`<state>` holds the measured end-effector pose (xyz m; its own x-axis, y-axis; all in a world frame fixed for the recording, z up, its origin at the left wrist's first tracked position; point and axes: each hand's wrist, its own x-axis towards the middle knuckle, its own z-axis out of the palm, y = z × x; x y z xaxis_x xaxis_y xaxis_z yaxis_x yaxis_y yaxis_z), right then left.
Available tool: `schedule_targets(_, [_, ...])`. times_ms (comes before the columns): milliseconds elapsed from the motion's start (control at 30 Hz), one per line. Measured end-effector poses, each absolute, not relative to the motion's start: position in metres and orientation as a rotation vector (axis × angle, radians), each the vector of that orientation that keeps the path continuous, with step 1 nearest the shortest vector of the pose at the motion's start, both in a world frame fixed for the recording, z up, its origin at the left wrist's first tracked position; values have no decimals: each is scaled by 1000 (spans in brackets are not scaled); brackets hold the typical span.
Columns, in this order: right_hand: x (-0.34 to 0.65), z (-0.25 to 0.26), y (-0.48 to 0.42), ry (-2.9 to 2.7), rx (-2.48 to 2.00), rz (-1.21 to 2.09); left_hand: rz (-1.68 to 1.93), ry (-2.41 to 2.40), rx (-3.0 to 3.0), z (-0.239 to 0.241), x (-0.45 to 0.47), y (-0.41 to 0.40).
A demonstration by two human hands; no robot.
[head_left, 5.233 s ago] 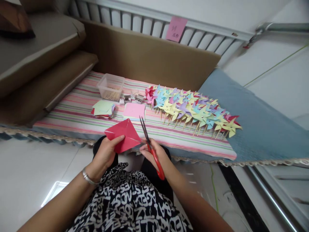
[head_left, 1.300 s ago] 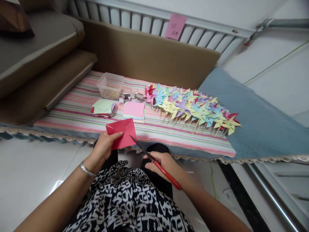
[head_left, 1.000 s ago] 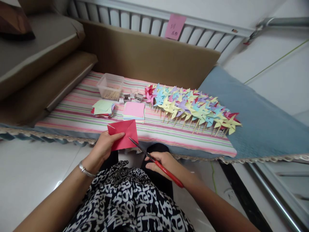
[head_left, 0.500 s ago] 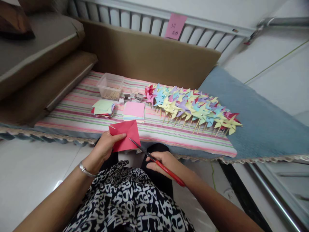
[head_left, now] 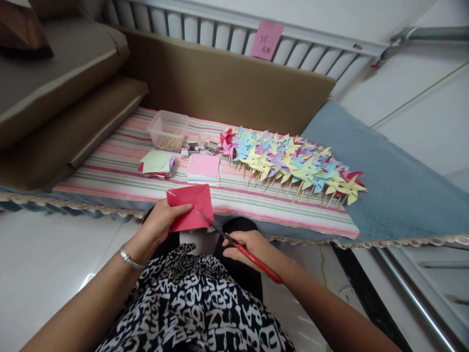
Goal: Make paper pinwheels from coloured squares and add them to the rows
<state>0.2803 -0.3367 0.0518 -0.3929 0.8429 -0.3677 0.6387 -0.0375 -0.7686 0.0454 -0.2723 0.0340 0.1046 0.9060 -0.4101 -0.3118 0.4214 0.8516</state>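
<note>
My left hand [head_left: 160, 226] pinches a square of red paper [head_left: 190, 208] just in front of the striped cloth's near edge. My right hand [head_left: 249, 247] grips red-handled scissors [head_left: 242, 250]. Their blades point up and left, and the tips lie on the paper's lower right part. A silver bracelet [head_left: 128, 259] sits on my left wrist.
On the striped cloth [head_left: 120, 171] lie a pink paper stack [head_left: 203, 167], a mixed pile of cut paper [head_left: 157, 163], a clear plastic box of sticks [head_left: 167, 130] and small metal bits [head_left: 200, 147]. A long row of several coloured pinwheels [head_left: 293, 166] stretches right. A blue mat [head_left: 384, 186] lies beyond.
Five seconds ago the scissors pointed upward at the paper's right corner. Since then I have turned the paper and the blades now come in from the lower right. Little movement in the last second.
</note>
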Motion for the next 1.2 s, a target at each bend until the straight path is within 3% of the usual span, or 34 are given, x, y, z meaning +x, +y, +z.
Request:
schedule_targets(533, [340,59,-344,-2358,-1625,1221,911,1263,769,28,23,-258])
schedule_targets(733, [330,62,-322,-2013,-1622,982,647,1142,905,27,39,-266])
schedule_targets(933, [269,56,-291,-1809,-1339,1103,459,968,1049,29,58,-272])
schedule_targets(1200, [246,40,-286,-1324,-1284,1157,774,886,761,32,46,-268])
